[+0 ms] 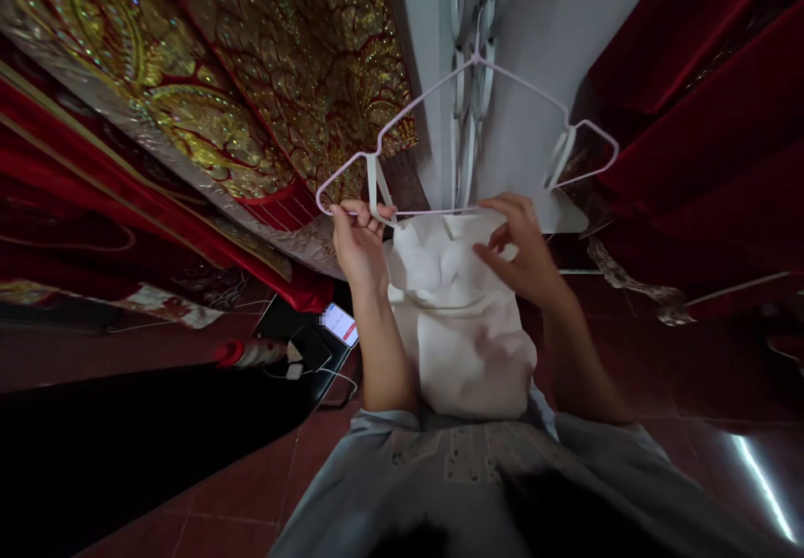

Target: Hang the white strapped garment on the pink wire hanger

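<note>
A pale pink clothes hanger (pixel 427 99) hangs by its hook at the upper middle. From it hangs a white garment (pixel 471 340) with thin straps, one strap (pixel 373 181) looped over the left shoulder of the hanger and another strap (pixel 561 158) over the right. My left hand (pixel 361 244) has its fingers closed around the left end of the hanger's bottom bar, by the left strap. Over the garment's top edge, my right hand (pixel 518 248) has its fingertips at the bar, with the thumb apart from them. The garment's lower end meets my shirt.
Red and gold sequined garments (pixel 301 55) hang close on the left. Dark red cloth (pixel 684 122) hangs on the right. White metal hanging links (pixel 465 122) run down behind the hanger. A lit phone (pixel 341 325) and a red-capped bottle (pixel 244 352) lie on a black surface, lower left.
</note>
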Action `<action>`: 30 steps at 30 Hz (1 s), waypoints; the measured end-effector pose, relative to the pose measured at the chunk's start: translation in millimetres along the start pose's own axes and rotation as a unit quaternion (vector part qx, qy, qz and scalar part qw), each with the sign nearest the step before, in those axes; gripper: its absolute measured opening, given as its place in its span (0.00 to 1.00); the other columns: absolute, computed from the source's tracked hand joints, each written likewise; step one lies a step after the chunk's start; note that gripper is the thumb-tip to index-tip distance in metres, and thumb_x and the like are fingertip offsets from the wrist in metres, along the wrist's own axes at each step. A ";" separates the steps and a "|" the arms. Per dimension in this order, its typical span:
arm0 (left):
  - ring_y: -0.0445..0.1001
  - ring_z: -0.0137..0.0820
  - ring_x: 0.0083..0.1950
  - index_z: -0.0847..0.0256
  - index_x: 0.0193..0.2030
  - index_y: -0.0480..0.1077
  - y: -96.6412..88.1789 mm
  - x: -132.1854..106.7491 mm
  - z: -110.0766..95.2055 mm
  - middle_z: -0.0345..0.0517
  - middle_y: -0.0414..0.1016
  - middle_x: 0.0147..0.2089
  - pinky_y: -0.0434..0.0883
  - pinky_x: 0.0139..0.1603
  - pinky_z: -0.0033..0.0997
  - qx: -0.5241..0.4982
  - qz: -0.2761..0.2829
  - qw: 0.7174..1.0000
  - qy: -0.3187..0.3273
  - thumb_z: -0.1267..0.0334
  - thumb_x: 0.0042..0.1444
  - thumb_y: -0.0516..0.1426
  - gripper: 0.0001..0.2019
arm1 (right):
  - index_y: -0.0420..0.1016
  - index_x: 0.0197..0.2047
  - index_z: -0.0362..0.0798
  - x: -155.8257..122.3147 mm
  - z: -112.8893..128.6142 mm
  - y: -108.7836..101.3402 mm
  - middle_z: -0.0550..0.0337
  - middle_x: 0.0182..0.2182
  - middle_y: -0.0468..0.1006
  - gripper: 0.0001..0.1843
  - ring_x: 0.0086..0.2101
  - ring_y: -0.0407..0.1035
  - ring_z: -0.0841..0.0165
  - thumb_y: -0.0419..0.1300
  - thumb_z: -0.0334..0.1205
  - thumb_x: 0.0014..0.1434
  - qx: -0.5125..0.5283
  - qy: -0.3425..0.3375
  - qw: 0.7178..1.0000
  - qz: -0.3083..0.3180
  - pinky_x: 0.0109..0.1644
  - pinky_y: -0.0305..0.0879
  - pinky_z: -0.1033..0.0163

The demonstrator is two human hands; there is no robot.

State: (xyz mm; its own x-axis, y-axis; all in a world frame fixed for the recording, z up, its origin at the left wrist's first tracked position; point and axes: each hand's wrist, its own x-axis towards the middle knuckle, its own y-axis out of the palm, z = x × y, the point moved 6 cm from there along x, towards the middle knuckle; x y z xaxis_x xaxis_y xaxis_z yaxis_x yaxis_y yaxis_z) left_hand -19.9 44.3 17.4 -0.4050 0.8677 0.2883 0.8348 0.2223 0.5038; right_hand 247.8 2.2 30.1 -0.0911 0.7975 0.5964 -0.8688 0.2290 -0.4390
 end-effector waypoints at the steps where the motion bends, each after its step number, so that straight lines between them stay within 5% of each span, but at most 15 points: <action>1: 0.83 0.36 0.43 0.54 0.35 0.70 -1.9 -5.4 -1.8 0.44 0.81 0.35 0.77 0.53 0.36 0.018 -0.006 1.000 0.009 0.26 0.66 0.59 0.30 | 0.75 0.66 0.59 -6.1 -1.0 11.1 0.51 0.64 0.73 0.27 0.32 0.67 0.70 0.69 0.46 0.65 0.006 0.025 1.000 0.013 0.39 0.77 0.55; 5: 0.80 0.35 0.49 0.57 0.41 0.83 2.7 -30.1 -16.5 0.47 0.86 0.44 0.73 0.56 0.32 0.165 0.082 0.983 0.002 0.37 0.66 0.67 0.22 | 0.74 0.65 0.59 -12.3 -1.3 24.0 0.51 0.64 0.73 0.22 0.28 0.62 0.74 0.66 0.49 0.69 0.024 0.035 0.998 -0.048 0.41 0.79 0.54; 8: 0.74 0.32 0.38 0.56 0.42 0.86 8.6 -34.0 -36.8 0.47 0.85 0.42 0.72 0.41 0.31 0.159 0.141 0.977 -0.026 0.41 0.66 0.69 0.18 | 0.75 0.63 0.59 -8.4 -1.0 23.8 0.52 0.62 0.73 0.20 0.27 0.61 0.74 0.64 0.53 0.71 0.037 0.027 0.997 -0.066 0.39 0.77 0.55; 12: 0.59 0.28 0.26 0.50 0.50 0.86 -6.1 -2.0 -66.0 0.47 0.87 0.52 0.60 0.23 0.32 -0.007 0.095 0.995 -0.016 0.43 0.73 0.61 0.17 | 0.75 0.64 0.61 -9.2 -1.5 20.6 0.53 0.62 0.74 0.21 0.29 0.62 0.73 0.64 0.55 0.71 0.035 0.033 0.997 -0.054 0.39 0.77 0.55; 14: 0.55 0.26 0.24 0.46 0.54 0.86 -24.8 17.0 -73.3 0.40 0.87 0.58 0.55 0.21 0.33 -0.060 0.052 0.996 0.037 0.54 0.81 0.50 0.20 | 0.75 0.64 0.61 -11.3 -1.9 16.3 0.53 0.63 0.74 0.21 0.29 0.62 0.72 0.64 0.53 0.71 0.033 0.029 0.998 -0.052 0.40 0.78 0.55; 16: 0.58 0.23 0.23 0.45 0.53 0.87 -46.2 26.5 -70.0 0.36 0.88 0.58 0.53 0.22 0.33 -0.045 -0.017 0.996 0.081 0.60 0.83 0.45 0.25 | 0.76 0.64 0.62 -12.4 -2.2 12.9 0.54 0.63 0.74 0.20 0.30 0.62 0.72 0.64 0.51 0.71 0.036 0.023 0.998 -0.049 0.40 0.78 0.55; 18: 0.60 0.20 0.23 0.47 0.50 0.87 -56.8 24.0 -57.3 0.36 0.90 0.53 0.53 0.24 0.31 0.009 -0.062 0.995 0.083 0.61 0.81 0.52 0.20 | 0.76 0.64 0.62 -12.1 -1.6 13.0 0.54 0.63 0.74 0.20 0.30 0.63 0.72 0.64 0.50 0.71 0.040 0.021 0.998 -0.043 0.40 0.78 0.55; 20: 0.62 0.20 0.23 0.52 0.49 0.88 -49.4 13.9 -38.4 0.42 0.91 0.50 0.51 0.23 0.30 0.059 -0.043 0.997 0.033 0.56 0.73 0.63 0.09 | 0.76 0.65 0.62 -11.0 0.9 17.5 0.53 0.64 0.74 0.21 0.30 0.62 0.72 0.65 0.51 0.71 0.043 0.025 0.998 -0.035 0.41 0.78 0.55; 25: 0.56 0.22 0.20 0.57 0.43 0.81 -3.9 -10.2 -20.0 0.52 0.90 0.46 0.48 0.19 0.31 0.020 0.022 1.000 0.008 0.39 0.64 0.68 0.21 | 0.75 0.68 0.63 -8.1 3.5 27.5 0.51 0.64 0.76 0.25 0.33 0.69 0.68 0.64 0.56 0.71 0.043 0.021 0.999 -0.018 0.40 0.79 0.54; 30: 0.53 0.22 0.19 0.55 0.38 0.73 11.2 -11.4 -18.3 0.45 0.87 0.39 0.49 0.20 0.29 -0.022 0.017 0.999 0.017 0.43 0.68 0.66 0.18 | 0.70 0.71 0.65 -6.8 -36.6 -41.8 0.52 0.65 0.72 0.28 0.43 0.74 0.62 0.63 0.55 0.71 0.041 0.001 0.961 -0.272 0.38 0.74 0.55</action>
State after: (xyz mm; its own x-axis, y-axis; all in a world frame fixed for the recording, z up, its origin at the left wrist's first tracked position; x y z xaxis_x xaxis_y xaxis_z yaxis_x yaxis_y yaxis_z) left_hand -12.7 28.8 34.6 -0.3902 0.8589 0.3318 0.8307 0.1729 0.5292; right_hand 302.6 7.6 19.8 0.3883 0.5736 0.7213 -0.8230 0.5680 -0.0086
